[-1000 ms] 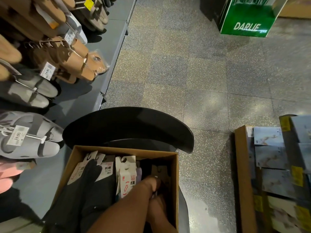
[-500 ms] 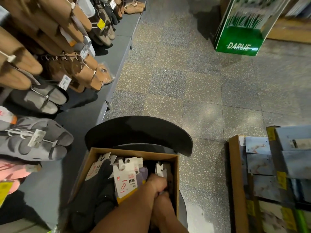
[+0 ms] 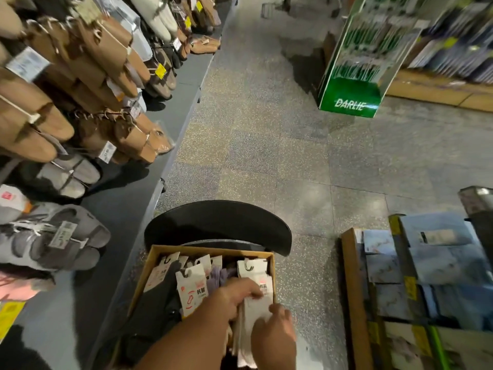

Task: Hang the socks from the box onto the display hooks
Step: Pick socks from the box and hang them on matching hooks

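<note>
In box (image 3: 149, 265) | hands grip pale socks (image 3: 254, 313) | lower ends hidden

Left hand (image 3: 234, 295), right hand (image 3: 274, 332) grip white socks (image 3: 253, 311) in box (image 3: 149, 273).

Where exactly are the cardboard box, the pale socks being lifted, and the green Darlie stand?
cardboard box (image 3: 149, 271): head view, on its left wall.
pale socks (image 3: 257, 308): head view, on the fabric between both hands.
green Darlie stand (image 3: 349, 96): head view, on its green base panel.

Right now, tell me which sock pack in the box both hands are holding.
The pale sock pack at the box's right side; left hand and right hand grip it.
</note>
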The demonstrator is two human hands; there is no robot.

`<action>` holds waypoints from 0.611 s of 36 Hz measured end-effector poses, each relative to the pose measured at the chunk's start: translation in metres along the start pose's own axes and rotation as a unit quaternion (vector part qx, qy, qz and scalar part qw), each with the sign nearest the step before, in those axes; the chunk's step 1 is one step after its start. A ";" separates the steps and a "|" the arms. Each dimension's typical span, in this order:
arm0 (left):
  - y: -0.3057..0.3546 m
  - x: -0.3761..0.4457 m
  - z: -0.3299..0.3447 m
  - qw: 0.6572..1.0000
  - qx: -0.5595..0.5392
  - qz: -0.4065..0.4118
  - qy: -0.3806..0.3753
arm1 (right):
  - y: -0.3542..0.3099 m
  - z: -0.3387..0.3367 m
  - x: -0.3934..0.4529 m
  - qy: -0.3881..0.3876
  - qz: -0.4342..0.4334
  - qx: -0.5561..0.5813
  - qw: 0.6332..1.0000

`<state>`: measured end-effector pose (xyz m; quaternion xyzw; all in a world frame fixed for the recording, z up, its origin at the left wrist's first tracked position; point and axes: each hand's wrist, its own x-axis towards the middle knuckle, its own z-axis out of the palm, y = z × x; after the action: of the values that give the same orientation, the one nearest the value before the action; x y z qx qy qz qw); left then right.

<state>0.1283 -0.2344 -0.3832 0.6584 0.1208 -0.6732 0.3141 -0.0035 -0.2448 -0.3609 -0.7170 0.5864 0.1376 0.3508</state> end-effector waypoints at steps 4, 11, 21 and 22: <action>-0.003 0.009 -0.002 1.000 -0.024 0.005 -0.017 | 0.013 -0.008 0.000 0.004 0.051 0.052 0.997; 0.008 -0.021 -0.006 0.998 -0.050 0.025 -0.029 | 0.013 -0.015 -0.009 0.066 0.095 0.252 0.961; 0.028 -0.052 -0.018 0.988 0.018 0.062 -0.140 | -0.030 -0.073 -0.025 -0.099 0.022 0.396 0.913; 0.029 -0.059 -0.016 0.987 0.010 0.064 -0.149 | -0.034 -0.082 -0.028 -0.110 0.005 0.404 0.908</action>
<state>0.1548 -0.2318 -0.3205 0.5606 0.0232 -0.7432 0.3644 0.0031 -0.2760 -0.2736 -0.4910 0.5532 -0.0313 0.6722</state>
